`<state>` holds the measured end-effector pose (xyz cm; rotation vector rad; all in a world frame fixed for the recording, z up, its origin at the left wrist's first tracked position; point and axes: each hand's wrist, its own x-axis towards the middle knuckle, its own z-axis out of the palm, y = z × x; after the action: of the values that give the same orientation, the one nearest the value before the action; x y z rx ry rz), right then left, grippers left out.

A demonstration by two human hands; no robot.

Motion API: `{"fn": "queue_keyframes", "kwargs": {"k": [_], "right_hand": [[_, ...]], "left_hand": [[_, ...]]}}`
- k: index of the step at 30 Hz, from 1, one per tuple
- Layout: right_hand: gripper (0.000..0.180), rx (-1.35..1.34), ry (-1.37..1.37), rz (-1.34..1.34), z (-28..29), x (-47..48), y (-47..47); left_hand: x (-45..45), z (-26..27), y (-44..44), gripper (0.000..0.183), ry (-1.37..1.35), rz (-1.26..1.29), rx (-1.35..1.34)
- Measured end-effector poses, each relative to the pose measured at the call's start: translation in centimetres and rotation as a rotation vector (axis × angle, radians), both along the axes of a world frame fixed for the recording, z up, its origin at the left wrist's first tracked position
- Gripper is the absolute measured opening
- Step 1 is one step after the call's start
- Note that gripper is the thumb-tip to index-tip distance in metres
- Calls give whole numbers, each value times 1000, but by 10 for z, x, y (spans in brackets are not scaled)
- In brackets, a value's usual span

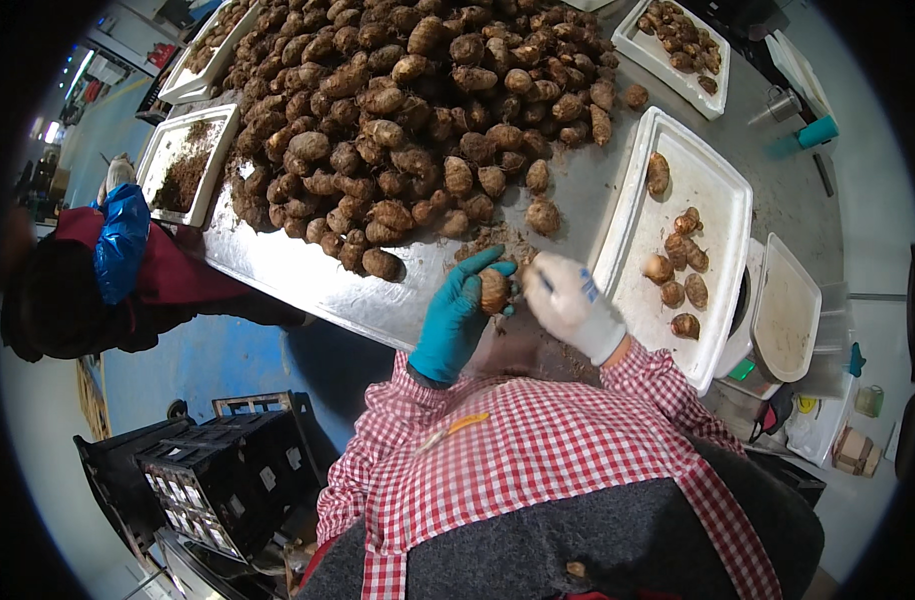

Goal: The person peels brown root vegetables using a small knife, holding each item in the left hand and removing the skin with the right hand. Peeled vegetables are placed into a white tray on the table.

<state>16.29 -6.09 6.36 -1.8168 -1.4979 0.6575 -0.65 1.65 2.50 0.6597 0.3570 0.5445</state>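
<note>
My left hand, in a teal rubber glove, grips a round brown taro corm just above the metal table's near edge. Close on its right is my right hand, in a white work glove with a blue mark. Its fingers are curled and blurred, and I cannot tell whether they hold anything. Beyond both hands rises a large heap of soil-covered taro corms. Loose soil and peelings lie under and around the hands. To the right, a white foam tray holds several corms.
Another foam tray of corms stands at the back right, near a metal mug. At left, a foam tray contains soil. A co-worker stands at the table's left side. Black plastic crates are on the floor, lower left.
</note>
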Motion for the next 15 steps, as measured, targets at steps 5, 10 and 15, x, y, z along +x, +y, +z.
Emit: {"fn": "queue_keyframes", "kwargs": {"k": [5, 10, 15], "right_hand": [[21, 73, 25, -94, -12, 5, -3], [36, -232, -367, 169, 26, -9, 4], [20, 169, -349, 253, 7, -9, 2]], "left_hand": [[-4, -16, -2, 50, -14, 109, -180], [2, -15, -7, 44, -57, 67, -205], [0, -8, -10, 52, -48, -9, -244]]}}
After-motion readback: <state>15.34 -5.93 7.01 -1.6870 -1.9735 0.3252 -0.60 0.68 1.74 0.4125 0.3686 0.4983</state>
